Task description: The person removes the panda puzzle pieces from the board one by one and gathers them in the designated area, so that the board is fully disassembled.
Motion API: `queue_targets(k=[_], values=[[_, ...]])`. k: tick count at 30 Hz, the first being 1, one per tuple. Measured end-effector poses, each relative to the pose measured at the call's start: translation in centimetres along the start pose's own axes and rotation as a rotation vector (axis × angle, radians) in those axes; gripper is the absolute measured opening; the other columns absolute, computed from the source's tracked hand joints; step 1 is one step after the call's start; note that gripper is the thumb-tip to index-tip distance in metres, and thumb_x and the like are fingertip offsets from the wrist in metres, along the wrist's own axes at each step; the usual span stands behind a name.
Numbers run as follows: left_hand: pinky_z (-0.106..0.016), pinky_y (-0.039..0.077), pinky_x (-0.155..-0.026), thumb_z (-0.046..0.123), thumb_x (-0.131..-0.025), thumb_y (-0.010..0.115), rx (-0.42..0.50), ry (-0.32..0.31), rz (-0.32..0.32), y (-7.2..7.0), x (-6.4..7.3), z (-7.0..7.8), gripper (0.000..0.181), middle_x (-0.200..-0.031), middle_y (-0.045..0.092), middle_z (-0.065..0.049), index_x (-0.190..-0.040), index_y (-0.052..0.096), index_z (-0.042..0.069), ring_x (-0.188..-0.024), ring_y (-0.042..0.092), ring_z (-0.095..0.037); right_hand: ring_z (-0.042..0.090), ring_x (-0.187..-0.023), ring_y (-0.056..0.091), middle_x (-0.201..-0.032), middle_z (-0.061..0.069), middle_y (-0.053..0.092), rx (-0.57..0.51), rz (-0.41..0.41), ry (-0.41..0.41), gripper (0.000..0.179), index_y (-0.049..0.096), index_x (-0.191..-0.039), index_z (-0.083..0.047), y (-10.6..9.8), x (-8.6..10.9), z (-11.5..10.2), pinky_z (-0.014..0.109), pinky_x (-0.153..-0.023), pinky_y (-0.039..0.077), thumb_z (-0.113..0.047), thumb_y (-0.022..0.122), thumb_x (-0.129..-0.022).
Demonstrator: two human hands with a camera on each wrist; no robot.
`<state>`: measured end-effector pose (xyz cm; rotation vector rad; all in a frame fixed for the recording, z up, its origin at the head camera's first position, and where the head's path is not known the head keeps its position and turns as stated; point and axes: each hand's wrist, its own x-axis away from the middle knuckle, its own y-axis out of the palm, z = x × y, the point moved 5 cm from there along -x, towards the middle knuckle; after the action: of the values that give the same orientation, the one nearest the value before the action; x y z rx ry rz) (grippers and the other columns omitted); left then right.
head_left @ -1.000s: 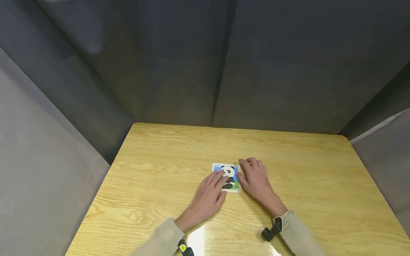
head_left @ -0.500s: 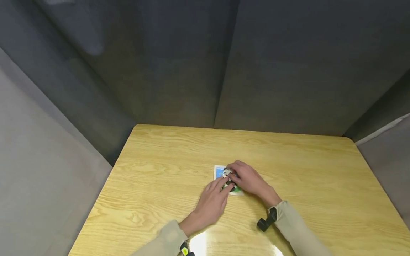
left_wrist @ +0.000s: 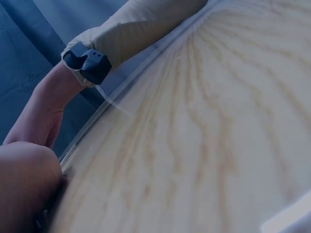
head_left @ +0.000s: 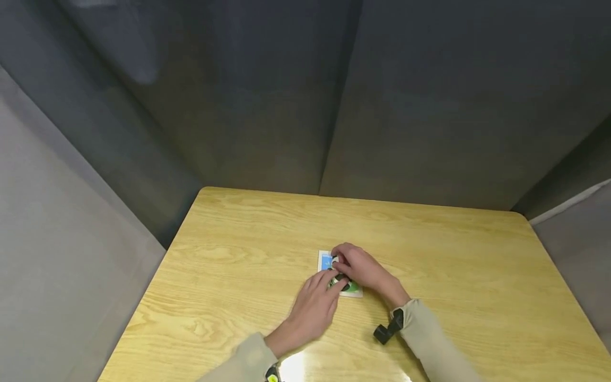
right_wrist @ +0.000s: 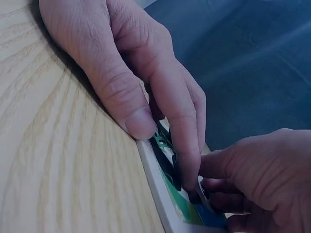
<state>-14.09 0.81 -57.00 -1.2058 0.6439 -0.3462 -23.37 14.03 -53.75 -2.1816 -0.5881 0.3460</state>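
Note:
A small square panda puzzle (head_left: 353, 288) with a pale rim lies flat on the wooden table. Across its lower left part stretches my left hand (head_left: 309, 310); in the right wrist view the left thumb touches the board's rim (right_wrist: 158, 194) and the forefinger presses down on the picture. My right hand (head_left: 364, 266) is over the upper right part, covering most of the panda's head. Its thumb and fingers pinch a puzzle piece (right_wrist: 203, 196), whose thin edge shows tilted up in the right wrist view. The left wrist view shows only part of the left hand, blurred.
The wooden table (head_left: 229, 228) extends on all sides of the puzzle. Dark grey curtains (head_left: 267, 106) hang behind it, with a lighter grey panel (head_left: 62, 254) at the left. Black camera mounts (head_left: 389, 328) sit on both wrists.
My right hand has moved left from the puzzle's right edge onto the panda's head and now pinches there. The left hand stays spread on the lower part.

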Motion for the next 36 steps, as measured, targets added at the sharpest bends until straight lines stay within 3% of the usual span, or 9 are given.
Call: queue_targets(k=[10,19,36], values=[[-0.043,0.04,-0.118,0.026,-0.112,0.04,-0.024,0.006,-0.014,0.0,0.4,0.5,0.041,-0.159,0.044,-0.002,-0.152,0.052,0.023,-0.147,0.04,-0.023,0.01,-0.075,0.053,-0.087,-0.004,0.059,0.088,0.062,0.051,0.019,0.071,-0.118,-0.004,0.8,0.5,-0.6,0.031,-0.072,0.05,-0.012,0.07,-0.101],[-0.041,0.041,-0.117,0.026,-0.113,0.036,-0.035,0.011,0.01,-0.2,0.5,0.2,0.039,-0.154,0.047,-0.002,-0.147,0.056,0.021,-0.144,0.041,-0.022,0.01,-0.072,0.051,-0.084,-0.004,0.057,0.166,0.077,0.001,0.017,0.065,-0.117,-0.004,1.2,-0.1,-1.1,0.029,-0.065,0.047,-0.011,0.069,-0.101],[-0.042,0.039,-0.119,0.023,-0.111,0.042,-0.027,-0.007,-0.003,-0.3,0.6,0.2,0.041,-0.156,0.046,-0.001,-0.151,0.054,0.022,-0.147,0.041,-0.023,0.011,-0.072,0.05,-0.086,-0.003,0.055,0.131,0.08,-0.008,0.019,0.061,-0.115,-0.004,1.2,-0.1,-1.3,0.027,-0.063,0.045,-0.011,0.07,-0.1]])
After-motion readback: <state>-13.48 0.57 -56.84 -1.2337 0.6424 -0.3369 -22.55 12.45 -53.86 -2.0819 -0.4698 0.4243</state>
